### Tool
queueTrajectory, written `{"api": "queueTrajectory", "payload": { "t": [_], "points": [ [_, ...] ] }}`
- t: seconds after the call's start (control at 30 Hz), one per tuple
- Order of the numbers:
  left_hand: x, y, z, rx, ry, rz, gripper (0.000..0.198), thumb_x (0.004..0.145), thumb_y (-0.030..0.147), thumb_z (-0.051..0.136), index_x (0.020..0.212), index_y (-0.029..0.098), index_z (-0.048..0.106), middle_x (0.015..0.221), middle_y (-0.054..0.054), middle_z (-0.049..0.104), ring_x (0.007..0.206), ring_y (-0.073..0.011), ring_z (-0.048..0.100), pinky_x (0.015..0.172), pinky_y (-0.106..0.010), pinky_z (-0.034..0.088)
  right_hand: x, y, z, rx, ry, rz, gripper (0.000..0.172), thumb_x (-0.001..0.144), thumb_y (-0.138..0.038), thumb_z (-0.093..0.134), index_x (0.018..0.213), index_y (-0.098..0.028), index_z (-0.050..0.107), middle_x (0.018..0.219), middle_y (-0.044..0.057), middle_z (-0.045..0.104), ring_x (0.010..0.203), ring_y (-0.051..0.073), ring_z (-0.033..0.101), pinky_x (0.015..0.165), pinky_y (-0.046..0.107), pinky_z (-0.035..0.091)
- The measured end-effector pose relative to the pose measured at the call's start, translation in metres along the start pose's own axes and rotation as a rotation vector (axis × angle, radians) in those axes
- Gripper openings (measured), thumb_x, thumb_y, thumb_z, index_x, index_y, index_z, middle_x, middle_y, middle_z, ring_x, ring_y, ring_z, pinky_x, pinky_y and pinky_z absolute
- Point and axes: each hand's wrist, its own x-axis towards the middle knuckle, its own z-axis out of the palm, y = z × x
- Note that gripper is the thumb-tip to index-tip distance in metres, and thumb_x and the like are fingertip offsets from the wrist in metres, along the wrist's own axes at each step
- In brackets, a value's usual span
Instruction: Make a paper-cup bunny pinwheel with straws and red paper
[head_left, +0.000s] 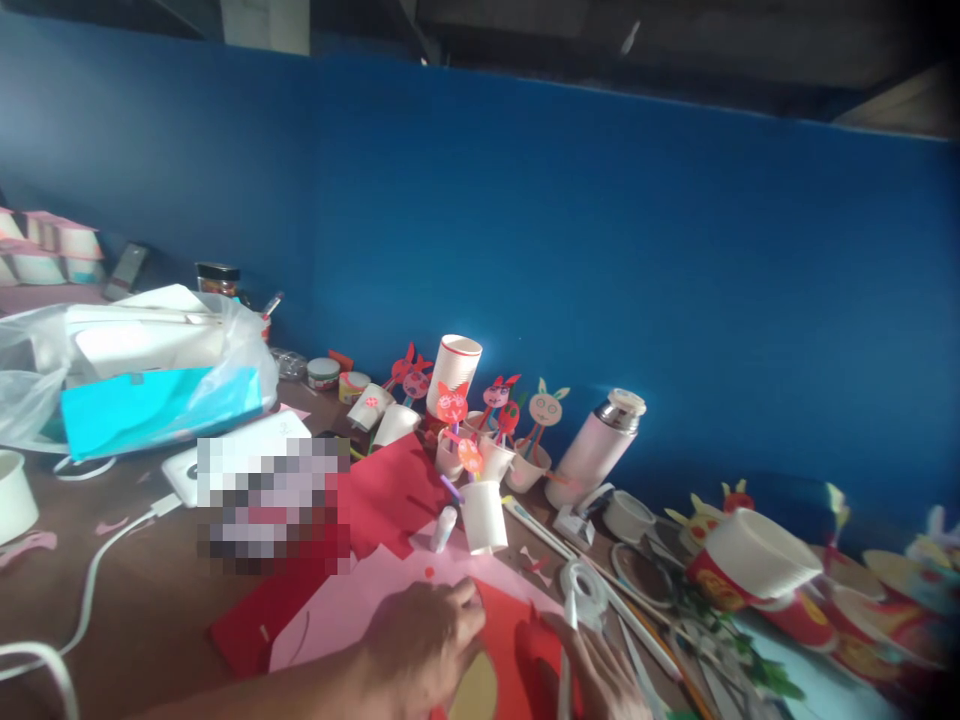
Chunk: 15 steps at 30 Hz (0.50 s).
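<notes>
Two hands steady paper flat: left hand (424, 640) curled on pink paper (352, 612), right hand (600, 675) spread against red paper (510, 640).

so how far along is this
Done, it seems: paper faces on straws standing in white paper cups. In hand: left hand on pink paper, right hand on red paper. Still left, perhaps: a plain paper cup and a loose red sheet.

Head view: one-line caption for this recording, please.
Left hand rests on pink paper, right hand beside a tape roll, paper-cup craft figures behind.
</notes>
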Motion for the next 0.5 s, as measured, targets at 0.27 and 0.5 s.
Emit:
{"api": "queueTrajectory", "payload": {
  "t": [0.27,0.5],
  "points": [
    [-0.001,0.001,-0.021,-0.179,-0.059,-0.07,0.02,0.087,0.028,0.036,0.087,0.023,0.055,0.089,-0.004,0.063,0.08,-0.0198,0.063,0.054,-0.024,0.041,-0.054,0.019,0.006,-0.04,-0.09,0.048,0.042,0.081,-0.017,0.043,0.123,-0.023,0.048,0.098,0.01,0.066,0.091,0.026,0.063,0.071,0.036,0.051],
    [0.001,-0.002,-0.024,-0.213,-0.038,-0.193,0.015,0.079,0.023,0.044,0.072,0.021,0.058,0.08,-0.005,0.064,0.075,-0.0203,0.061,0.061,-0.026,0.043,-0.054,0.018,0.008,-0.036,-0.069,0.055,0.054,0.074,-0.013,0.043,0.128,-0.023,0.043,0.102,0.01,0.066,0.093,0.026,0.063,0.072,0.037,0.052]
  ]
}}
